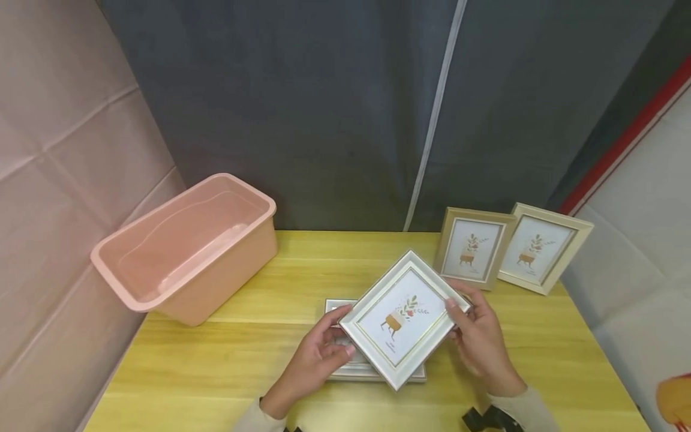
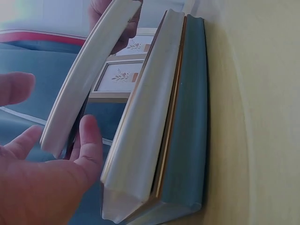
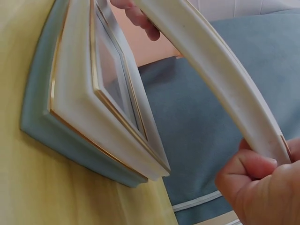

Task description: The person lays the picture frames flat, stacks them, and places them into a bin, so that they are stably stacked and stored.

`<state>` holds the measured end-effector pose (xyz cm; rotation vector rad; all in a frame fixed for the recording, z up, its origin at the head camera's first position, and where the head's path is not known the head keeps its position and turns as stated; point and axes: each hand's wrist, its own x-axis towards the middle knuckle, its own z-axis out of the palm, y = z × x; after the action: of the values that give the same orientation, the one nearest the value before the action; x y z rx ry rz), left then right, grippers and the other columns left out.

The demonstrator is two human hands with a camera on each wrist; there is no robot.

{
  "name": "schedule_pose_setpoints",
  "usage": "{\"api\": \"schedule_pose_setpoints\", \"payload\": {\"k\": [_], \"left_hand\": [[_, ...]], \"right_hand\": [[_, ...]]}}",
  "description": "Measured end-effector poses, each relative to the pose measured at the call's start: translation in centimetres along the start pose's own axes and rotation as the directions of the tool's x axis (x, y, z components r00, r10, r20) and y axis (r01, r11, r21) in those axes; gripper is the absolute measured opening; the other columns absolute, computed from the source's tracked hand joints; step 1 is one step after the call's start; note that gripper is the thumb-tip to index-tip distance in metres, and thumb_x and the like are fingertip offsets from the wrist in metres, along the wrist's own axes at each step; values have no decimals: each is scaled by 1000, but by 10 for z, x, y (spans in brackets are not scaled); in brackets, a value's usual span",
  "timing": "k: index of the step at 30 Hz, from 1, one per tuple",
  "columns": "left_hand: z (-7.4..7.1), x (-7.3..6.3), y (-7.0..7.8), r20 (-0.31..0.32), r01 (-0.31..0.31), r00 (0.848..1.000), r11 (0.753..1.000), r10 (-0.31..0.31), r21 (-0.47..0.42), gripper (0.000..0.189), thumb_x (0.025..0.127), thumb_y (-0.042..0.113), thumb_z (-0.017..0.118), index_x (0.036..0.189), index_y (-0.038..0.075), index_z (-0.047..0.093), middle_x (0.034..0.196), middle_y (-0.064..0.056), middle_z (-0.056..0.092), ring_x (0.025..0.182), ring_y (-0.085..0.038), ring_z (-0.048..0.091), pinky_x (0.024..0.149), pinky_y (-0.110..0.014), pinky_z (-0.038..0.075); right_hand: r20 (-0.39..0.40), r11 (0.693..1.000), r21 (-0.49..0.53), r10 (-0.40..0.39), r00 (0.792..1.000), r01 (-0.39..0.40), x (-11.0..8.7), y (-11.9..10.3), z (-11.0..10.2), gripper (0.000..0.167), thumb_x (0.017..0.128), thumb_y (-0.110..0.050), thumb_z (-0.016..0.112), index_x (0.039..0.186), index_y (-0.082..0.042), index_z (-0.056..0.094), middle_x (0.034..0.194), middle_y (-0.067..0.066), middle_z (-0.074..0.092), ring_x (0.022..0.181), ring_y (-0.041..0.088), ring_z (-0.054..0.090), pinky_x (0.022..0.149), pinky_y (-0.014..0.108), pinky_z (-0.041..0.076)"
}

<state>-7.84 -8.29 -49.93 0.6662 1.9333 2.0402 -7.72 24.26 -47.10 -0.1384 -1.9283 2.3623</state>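
I have the right hand pinching the white frame's right corner above the stacked frames on the near counter; the left hand spreads loosely at its left corner. If that lone pinch slips, the frame could drop, chipping edges.

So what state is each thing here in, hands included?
Held frame: raised, tilted, face up.
Right hand: grips its right corner.
Left hand: at its left corner; grip unclear.
Stacked frames: lying flat.
Tan frame: standing.
Cream frame: standing, partly overlapped.
Tub: upright, open-topped.
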Motion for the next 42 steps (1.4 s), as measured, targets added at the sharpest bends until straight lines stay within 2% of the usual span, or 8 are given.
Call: {"api": "schedule_pose_setpoints", "payload": {"k": [6,11,18,23,26,30,34,42], "left_hand": [[4,-6,1,-75,64,995,998,-62,19,71,96,3,71,160,15,43,144,-23,56,126,-29,63,96,-31,61],[7,-7,1,-130,65,989,998,-64,3,75,94,1,73,160,16,41,148,-21,49,126,-31,61,95,-32,62],[8,-7,4,-216,86,972,995,-95,-52,78,91,-2,76,159,16,41,150,-19,45,120,-27,66,91,-37,64],[6,-5,7,-275,125,949,985,-153,-116,78,90,-5,76,157,20,44,147,-17,40,112,-22,71,85,-38,66],[3,-5,9,-291,136,942,983,-167,-126,77,90,-7,74,155,21,46,146,-17,40,108,-22,71,82,-38,66],[-2,-6,12,-288,135,945,986,-157,-98,75,90,-9,74,154,21,50,144,-18,43,106,-22,72,81,-37,66],[-7,-6,14,-260,131,956,990,-138,-44,73,90,-8,74,153,20,51,145,-18,47,104,-21,72,83,-37,66],[-19,-6,15,-191,76,979,996,-66,43,69,94,-1,74,156,18,50,145,-20,48,101,-16,71,82,-32,66]], "right_hand": [[2,999,48,6,1000,-6,-7,5,6,49,109,-8,56,153,-2,36,124,-3,69,87,11,74,67,25,64],[18,994,110,4,1000,-6,-12,10,12,44,108,-2,54,148,-3,35,131,-3,67,100,18,77,75,35,66],[51,992,122,-13,999,6,-19,17,18,43,104,5,58,142,-8,41,117,-2,72,75,12,73,61,23,62],[133,993,110,-46,990,32,-22,21,19,47,102,10,57,141,0,33,117,0,70,78,17,76,62,34,65],[161,997,61,-62,985,53,-24,20,18,46,103,10,56,140,4,30,121,0,70,82,19,77,63,39,66],[139,992,-80,-85,987,97,-25,16,17,47,103,7,58,144,4,36,121,-1,71,90,16,77,66,41,67],[121,967,-212,-116,986,139,-25,12,17,50,101,8,61,148,2,43,118,0,70,92,14,76,65,38,66],[156,927,-325,-143,977,187,-25,11,17,52,100,6,64,149,-3,50,115,15,66,81,15,75,60,33,63]]}}
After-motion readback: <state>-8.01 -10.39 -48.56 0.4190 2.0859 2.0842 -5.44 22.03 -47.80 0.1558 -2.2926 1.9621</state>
